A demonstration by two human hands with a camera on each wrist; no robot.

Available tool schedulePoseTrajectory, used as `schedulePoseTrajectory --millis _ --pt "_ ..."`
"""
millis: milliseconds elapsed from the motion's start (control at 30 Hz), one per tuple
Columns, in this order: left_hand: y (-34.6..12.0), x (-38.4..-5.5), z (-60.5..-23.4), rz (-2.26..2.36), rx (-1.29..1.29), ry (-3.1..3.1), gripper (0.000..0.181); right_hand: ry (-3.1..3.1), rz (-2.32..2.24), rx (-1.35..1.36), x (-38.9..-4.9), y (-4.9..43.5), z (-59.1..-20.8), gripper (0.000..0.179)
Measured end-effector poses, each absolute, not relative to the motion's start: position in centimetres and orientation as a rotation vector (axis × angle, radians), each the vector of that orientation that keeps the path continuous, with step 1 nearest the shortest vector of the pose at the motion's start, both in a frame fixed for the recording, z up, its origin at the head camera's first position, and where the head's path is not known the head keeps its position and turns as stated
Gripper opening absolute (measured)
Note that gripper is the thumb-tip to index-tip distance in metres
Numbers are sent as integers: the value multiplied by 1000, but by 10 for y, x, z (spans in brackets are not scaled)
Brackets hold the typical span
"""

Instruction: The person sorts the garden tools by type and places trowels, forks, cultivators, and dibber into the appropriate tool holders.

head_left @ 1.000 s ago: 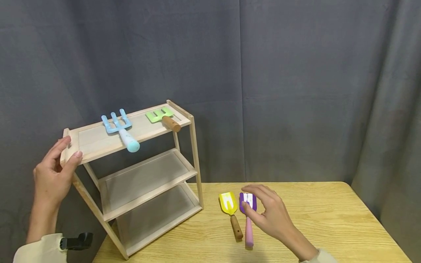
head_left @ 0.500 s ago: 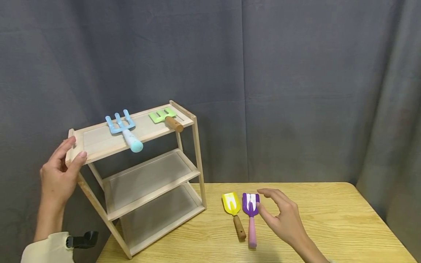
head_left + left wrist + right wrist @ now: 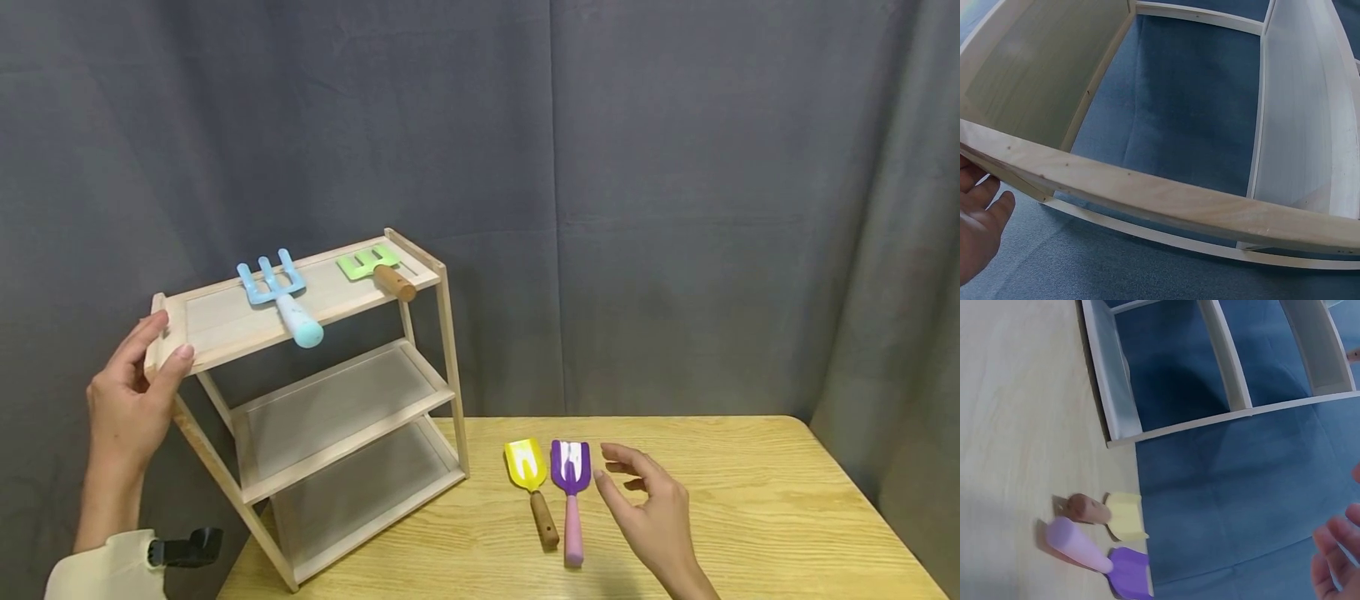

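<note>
In the head view my left hand (image 3: 129, 408) grips the left end of a three-tier wooden shelf (image 3: 337, 446), thumb on the front edge of the top board. The left wrist view shows its fingers (image 3: 986, 192) against the shelf's side frame. My right hand (image 3: 660, 521) hovers over the table, fingers loosely bent and holding nothing. Just left of it lies a toy shovel (image 3: 572, 500) with purple blade and pink handle. Beside that lies a yellow toy shovel (image 3: 529, 479) with a brown wooden handle.
On the top board lie a blue toy garden fork (image 3: 279, 296) and a green one (image 3: 375, 268) with a wooden handle; both handles jut past the front edge. A grey curtain (image 3: 675, 208) hangs behind the wooden table (image 3: 787, 500).
My right hand has moved right, from over the purple shovel's blade to beside it. Both shovels lie as before, and the left hand keeps its hold on the shelf.
</note>
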State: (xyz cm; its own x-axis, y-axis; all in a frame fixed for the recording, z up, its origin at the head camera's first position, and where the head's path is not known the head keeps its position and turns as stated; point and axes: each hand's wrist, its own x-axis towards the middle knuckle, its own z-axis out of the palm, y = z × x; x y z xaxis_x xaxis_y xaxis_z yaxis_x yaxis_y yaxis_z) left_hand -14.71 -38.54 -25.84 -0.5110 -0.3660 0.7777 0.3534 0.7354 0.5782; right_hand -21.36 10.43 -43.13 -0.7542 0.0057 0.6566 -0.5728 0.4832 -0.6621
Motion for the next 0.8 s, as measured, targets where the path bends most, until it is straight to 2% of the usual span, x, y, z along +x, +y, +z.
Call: schedulePoseTrajectory --millis 400,800 --pt "-385 -147 -258 -866 -14 -1915 44 -2212 1560 142 -215 98 -449 22" --pt "-385 -146 -257 -864 -4 -1926 44 -2303 1747 -132 -217 96 -469 43"
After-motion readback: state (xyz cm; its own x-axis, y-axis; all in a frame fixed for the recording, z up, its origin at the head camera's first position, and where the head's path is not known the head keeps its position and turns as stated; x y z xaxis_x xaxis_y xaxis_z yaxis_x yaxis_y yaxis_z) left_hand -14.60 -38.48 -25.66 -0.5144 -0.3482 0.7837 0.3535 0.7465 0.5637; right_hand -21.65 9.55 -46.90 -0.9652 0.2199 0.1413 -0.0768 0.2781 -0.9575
